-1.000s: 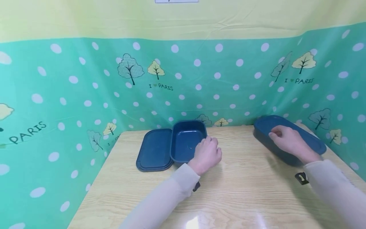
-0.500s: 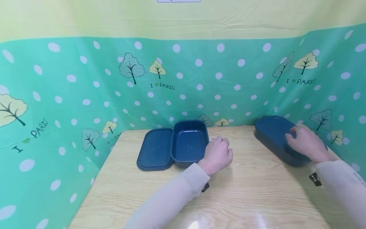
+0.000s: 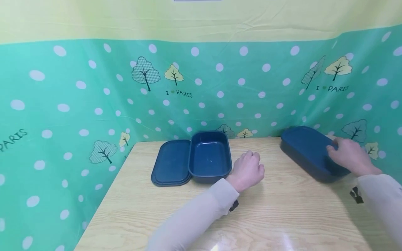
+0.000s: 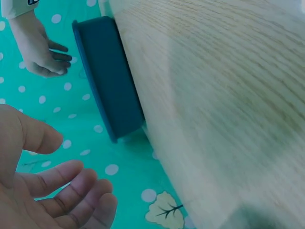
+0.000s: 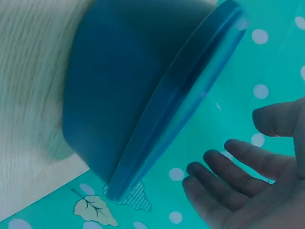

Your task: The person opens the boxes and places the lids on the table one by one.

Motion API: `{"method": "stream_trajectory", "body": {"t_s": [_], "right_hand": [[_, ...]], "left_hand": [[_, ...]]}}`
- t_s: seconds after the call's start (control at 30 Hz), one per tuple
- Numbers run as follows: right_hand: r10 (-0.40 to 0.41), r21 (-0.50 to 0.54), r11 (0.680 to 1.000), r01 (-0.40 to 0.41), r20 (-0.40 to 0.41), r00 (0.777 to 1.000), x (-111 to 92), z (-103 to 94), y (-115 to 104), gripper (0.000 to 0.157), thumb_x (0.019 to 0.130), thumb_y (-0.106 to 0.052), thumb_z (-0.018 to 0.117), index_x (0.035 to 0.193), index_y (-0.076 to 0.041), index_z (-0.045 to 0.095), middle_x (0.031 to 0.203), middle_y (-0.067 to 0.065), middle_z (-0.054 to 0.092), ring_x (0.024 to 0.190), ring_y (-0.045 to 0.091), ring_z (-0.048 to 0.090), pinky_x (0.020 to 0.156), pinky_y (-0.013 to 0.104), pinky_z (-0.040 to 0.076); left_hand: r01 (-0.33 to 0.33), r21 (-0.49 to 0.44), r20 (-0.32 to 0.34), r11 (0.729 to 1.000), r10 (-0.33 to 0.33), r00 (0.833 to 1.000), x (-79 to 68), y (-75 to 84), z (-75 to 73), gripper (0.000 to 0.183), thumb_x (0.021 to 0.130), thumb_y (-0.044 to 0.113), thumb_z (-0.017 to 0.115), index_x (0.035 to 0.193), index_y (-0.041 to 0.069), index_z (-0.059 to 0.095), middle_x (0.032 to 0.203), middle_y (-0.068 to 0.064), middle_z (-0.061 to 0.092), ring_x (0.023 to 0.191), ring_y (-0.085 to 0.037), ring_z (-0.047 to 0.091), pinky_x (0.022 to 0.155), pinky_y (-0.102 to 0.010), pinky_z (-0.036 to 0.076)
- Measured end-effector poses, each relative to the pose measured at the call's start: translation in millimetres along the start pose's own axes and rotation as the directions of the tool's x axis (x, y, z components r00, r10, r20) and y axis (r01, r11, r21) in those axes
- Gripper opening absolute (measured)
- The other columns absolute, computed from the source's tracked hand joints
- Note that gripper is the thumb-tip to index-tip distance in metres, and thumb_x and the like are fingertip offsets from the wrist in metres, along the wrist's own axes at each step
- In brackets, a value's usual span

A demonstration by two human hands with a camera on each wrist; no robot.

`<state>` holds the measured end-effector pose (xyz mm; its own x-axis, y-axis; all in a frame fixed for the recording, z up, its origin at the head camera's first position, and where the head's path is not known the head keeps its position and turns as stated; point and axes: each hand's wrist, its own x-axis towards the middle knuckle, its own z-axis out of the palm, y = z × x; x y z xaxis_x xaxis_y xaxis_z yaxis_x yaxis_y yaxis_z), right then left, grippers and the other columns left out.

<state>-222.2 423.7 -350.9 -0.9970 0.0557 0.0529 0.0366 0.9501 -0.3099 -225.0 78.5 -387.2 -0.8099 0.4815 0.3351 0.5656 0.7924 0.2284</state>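
An uncovered dark blue food container [image 3: 208, 158] stands on the table, and nothing shows inside it. A flat blue lid [image 3: 172, 162] lies against its left side. My left hand [image 3: 246, 170] hovers just right of this container, fingers loosely bent, holding nothing; the left wrist view shows its empty palm [image 4: 43, 186]. Farther right stands a longer blue container [image 3: 307, 148] with a flat top that looks like a fitted lid. Over its right edge is my right hand [image 3: 351, 157]. In the right wrist view the fingers [image 5: 233, 176] are spread apart from the container's rim, with nothing held.
The light wooden table [image 3: 267, 209] carries the containers near its back edge. A green dotted cloth curtain [image 3: 238, 87] with tree prints hangs behind and along both sides. The longer container stands close to the curtain at the back right.
Both hands have drifted to the right with nothing held. The right hand has crossed from above the longer container's middle to its right edge. The containers and lid stay in place.
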Motion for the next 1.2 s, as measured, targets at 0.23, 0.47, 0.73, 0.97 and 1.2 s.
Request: {"method": "stream_trajectory", "body": {"t_s": [0.23,0.47,0.73,0.97,1.2], "right_hand": [[-0.014,0.001,1.0,0.014,-0.045,0.999,2.0,1.8,17.0,0.059,0.097,-0.032,0.044,0.123,0.02,0.04,0.114,0.043,0.045,0.096,0.058,0.047,0.067,0.06,0.043],[0.001,-0.016,1.0,-0.002,-0.057,0.998,4.9,2.4,30.9,0.058,0.096,-0.029,0.045,0.12,0.023,0.042,0.111,0.045,0.045,0.094,0.059,0.046,0.067,0.062,0.043],[0.053,-0.035,0.998,-0.058,-0.121,0.991,8.9,8.5,44.8,0.052,0.092,-0.019,0.047,0.115,0.027,0.041,0.105,0.046,0.045,0.092,0.059,0.046,0.073,0.065,0.041],[0.092,-0.024,0.995,-0.095,-0.106,0.99,10.2,11.4,54.8,0.057,0.095,-0.024,0.045,0.119,0.028,0.038,0.11,0.047,0.041,0.097,0.062,0.042,0.077,0.067,0.039],[0.121,-0.013,0.992,-0.122,-0.077,0.99,10.5,16.4,58.9,0.056,0.097,-0.023,0.041,0.122,0.027,0.036,0.114,0.048,0.038,0.101,0.063,0.039,0.08,0.068,0.038]], "left_hand": [[0.018,-0.035,0.013,0.999,-0.018,1.0,5.6,3.3,9.5,0.015,0.091,0.027,0.056,0.084,0.014,0.059,0.081,0.002,0.052,0.069,-0.011,0.049,0.051,-0.025,0.04],[0.034,-0.06,0.038,0.998,-0.032,0.999,10.7,4.8,16.6,0.016,0.091,0.028,0.057,0.086,0.013,0.06,0.081,0.002,0.052,0.068,-0.01,0.049,0.052,-0.025,0.041],[0.063,-0.083,0.076,0.995,-0.056,0.995,18.2,11.0,26.3,0.018,0.091,0.029,0.056,0.09,0.013,0.063,0.086,0.002,0.056,0.073,-0.011,0.054,0.057,-0.026,0.045],[0.068,-0.102,0.09,0.992,-0.059,0.994,21.4,15.5,25.4,0.018,0.09,0.029,0.057,0.091,0.013,0.064,0.085,0.003,0.055,0.072,-0.01,0.052,0.055,-0.024,0.042],[0.075,-0.125,0.103,0.989,-0.063,0.993,26.7,18.2,26.5,0.025,0.091,0.031,0.056,0.104,0.013,0.066,0.097,0.003,0.061,0.085,-0.009,0.057,0.065,-0.022,0.046]]}}
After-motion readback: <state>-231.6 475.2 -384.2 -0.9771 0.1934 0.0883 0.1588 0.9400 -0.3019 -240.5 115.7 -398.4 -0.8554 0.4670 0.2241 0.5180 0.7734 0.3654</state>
